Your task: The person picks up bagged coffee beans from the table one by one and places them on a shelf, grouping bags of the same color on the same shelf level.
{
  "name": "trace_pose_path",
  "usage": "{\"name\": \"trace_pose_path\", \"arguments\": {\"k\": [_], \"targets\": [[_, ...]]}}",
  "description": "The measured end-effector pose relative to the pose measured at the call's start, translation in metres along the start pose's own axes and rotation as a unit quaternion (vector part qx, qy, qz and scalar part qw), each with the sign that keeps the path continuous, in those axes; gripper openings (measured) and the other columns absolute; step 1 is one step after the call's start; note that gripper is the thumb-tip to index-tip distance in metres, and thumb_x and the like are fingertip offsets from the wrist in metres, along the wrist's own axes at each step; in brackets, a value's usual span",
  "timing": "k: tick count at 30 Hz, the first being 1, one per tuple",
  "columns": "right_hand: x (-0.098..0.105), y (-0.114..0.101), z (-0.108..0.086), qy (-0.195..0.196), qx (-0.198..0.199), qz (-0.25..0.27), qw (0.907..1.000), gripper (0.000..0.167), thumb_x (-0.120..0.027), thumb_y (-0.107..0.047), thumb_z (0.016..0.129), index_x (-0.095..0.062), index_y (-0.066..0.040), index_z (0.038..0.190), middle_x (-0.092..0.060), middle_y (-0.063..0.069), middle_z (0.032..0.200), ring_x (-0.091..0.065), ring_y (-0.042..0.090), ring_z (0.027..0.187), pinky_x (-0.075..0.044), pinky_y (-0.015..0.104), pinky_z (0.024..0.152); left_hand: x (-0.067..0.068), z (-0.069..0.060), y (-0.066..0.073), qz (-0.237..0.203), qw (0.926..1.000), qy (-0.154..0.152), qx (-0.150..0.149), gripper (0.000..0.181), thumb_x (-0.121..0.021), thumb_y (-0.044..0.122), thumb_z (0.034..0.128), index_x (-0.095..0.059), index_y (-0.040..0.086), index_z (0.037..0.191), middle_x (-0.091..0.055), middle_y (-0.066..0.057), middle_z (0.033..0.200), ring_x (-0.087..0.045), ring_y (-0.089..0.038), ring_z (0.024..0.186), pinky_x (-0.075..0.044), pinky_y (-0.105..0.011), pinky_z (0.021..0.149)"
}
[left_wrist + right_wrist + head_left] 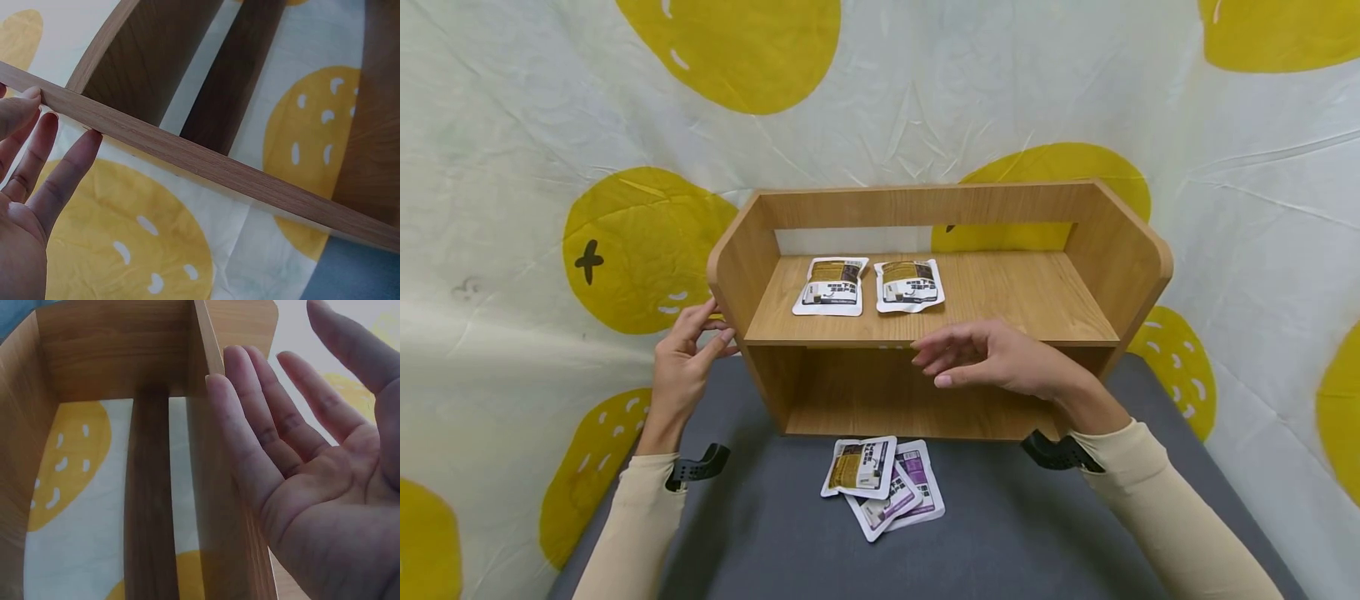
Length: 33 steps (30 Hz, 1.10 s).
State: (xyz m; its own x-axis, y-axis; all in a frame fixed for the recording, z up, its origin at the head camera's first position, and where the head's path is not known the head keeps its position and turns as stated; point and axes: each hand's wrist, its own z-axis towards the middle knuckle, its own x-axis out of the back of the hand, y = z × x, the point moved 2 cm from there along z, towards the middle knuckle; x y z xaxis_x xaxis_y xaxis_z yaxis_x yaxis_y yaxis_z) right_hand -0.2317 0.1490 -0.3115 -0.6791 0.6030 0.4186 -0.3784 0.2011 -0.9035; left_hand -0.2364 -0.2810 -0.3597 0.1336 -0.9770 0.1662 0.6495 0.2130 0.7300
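Observation:
A two-tier wooden shelf (925, 329) stands on the grey table. The fingertips of my left hand (681, 367) touch its left side panel from outside; in the left wrist view the fingers (72, 165) are fairly straight along the panel's edge. My right hand (1000, 358) hovers in front of the upper board, fingers loosely bent and holding nothing; its bare palm (331, 475) faces the right wrist camera. On the upper board lie two flat white-edged food pouches, a left one (831, 287) and a right one (910, 285), with brown-and-white fronts.
Before the shelf, several pouches overlap on the table (760, 533): a brown-and-white pouch (860, 467) on top, a purple-and-white pouch (887, 504) under it, another purple one (925, 483) to the right. A white cloth (880, 100) with yellow shapes hangs behind.

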Motion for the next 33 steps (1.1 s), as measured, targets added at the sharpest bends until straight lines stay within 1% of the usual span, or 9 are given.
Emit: {"name": "trace_pose_path", "arguments": {"k": [4, 10, 12, 19, 24, 28, 31, 33], "targets": [[-0.004, 0.002, 0.0, -0.018, 0.013, -0.004, 0.9997, 0.044, -0.073, -0.012, 0.095, -0.063, -0.015, 0.138, -0.069, 0.005, 0.129, -0.067, 0.025, 0.116, -0.058, 0.036, 0.101, 0.0, 0.001, 0.0, 0.0, 1.0, 0.0, 0.0, 0.063, -0.062, -0.017, 0.0917, -0.053, 0.01, 0.148, -0.055, -0.009, 0.129, -0.06, -0.019, 0.105, -0.063, -0.028, 0.074], [-0.011, 0.01, 0.001, -0.038, 0.009, -0.007, 0.9992, 0.043, -0.072, -0.014, 0.096, -0.063, -0.019, 0.138, -0.067, 0.003, 0.131, -0.066, 0.024, 0.118, -0.055, 0.039, 0.104, -0.001, 0.001, -0.001, -0.001, 1.0, 0.0, -0.004, 0.064, -0.061, -0.018, 0.0909, -0.053, 0.009, 0.148, -0.055, -0.007, 0.129, -0.06, -0.018, 0.104, -0.063, -0.028, 0.073], [-0.013, 0.014, 0.002, -0.043, 0.008, -0.001, 0.999, 0.043, -0.072, -0.013, 0.096, -0.063, -0.019, 0.138, -0.066, 0.003, 0.131, -0.065, 0.025, 0.119, -0.054, 0.041, 0.106, -0.001, 0.001, -0.001, 0.0, 1.0, -0.001, -0.004, 0.063, -0.061, -0.018, 0.0912, -0.053, 0.009, 0.148, -0.055, -0.008, 0.129, -0.06, -0.018, 0.104, -0.063, -0.028, 0.073], [-0.023, 0.028, 0.005, -0.056, 0.01, 0.019, 0.9982, 0.044, -0.072, -0.012, 0.095, -0.063, -0.017, 0.137, -0.065, 0.005, 0.133, -0.063, 0.026, 0.121, -0.055, 0.039, 0.104, -0.001, 0.001, 0.0, 0.0, 1.0, 0.001, -0.002, 0.062, -0.062, -0.016, 0.0921, -0.054, 0.01, 0.147, -0.054, -0.011, 0.129, -0.06, -0.019, 0.104, -0.063, -0.029, 0.074], [-0.031, 0.04, 0.009, -0.066, 0.016, 0.018, 0.9976, 0.044, -0.072, -0.012, 0.095, -0.063, -0.017, 0.138, -0.065, 0.008, 0.133, -0.063, 0.026, 0.12, -0.056, 0.044, 0.104, -0.001, 0.001, 0.001, 0.0, 1.0, 0.001, -0.001, 0.061, -0.062, -0.015, 0.0923, -0.054, 0.01, 0.147, -0.054, -0.012, 0.129, -0.061, -0.019, 0.104, -0.063, -0.03, 0.074], [-0.037, 0.05, 0.012, -0.067, 0.012, 0.027, 0.9973, 0.044, -0.072, -0.012, 0.096, -0.062, -0.017, 0.138, -0.064, 0.012, 0.134, -0.063, 0.025, 0.12, -0.056, 0.042, 0.104, -0.001, 0.001, 0.001, 0.0, 1.0, 0.002, 0.0, 0.061, -0.062, -0.015, 0.0924, -0.054, 0.01, 0.147, -0.054, -0.012, 0.129, -0.061, -0.019, 0.104, -0.063, -0.03, 0.074], [-0.042, 0.058, 0.014, -0.066, 0.0, 0.044, 0.9969, 0.044, -0.071, -0.012, 0.096, -0.063, -0.018, 0.138, -0.065, 0.009, 0.134, -0.062, 0.026, 0.122, -0.056, 0.039, 0.104, -0.001, 0.001, 0.001, 0.002, 1.0, 0.003, 0.003, 0.061, -0.062, -0.015, 0.0924, -0.054, 0.01, 0.147, -0.055, -0.011, 0.129, -0.061, -0.019, 0.104, -0.063, -0.03, 0.074], [-0.046, 0.062, 0.015, -0.064, -0.003, 0.051, 0.9967, 0.044, -0.071, -0.012, 0.096, -0.063, -0.018, 0.138, -0.065, 0.006, 0.133, -0.061, 0.027, 0.122, -0.056, 0.039, 0.103, -0.001, 0.0, 0.0, 0.004, 1.0, 0.003, 0.005, 0.061, -0.062, -0.015, 0.0924, -0.054, 0.011, 0.148, -0.055, -0.011, 0.129, -0.06, -0.018, 0.104, -0.063, -0.03, 0.074]]}}
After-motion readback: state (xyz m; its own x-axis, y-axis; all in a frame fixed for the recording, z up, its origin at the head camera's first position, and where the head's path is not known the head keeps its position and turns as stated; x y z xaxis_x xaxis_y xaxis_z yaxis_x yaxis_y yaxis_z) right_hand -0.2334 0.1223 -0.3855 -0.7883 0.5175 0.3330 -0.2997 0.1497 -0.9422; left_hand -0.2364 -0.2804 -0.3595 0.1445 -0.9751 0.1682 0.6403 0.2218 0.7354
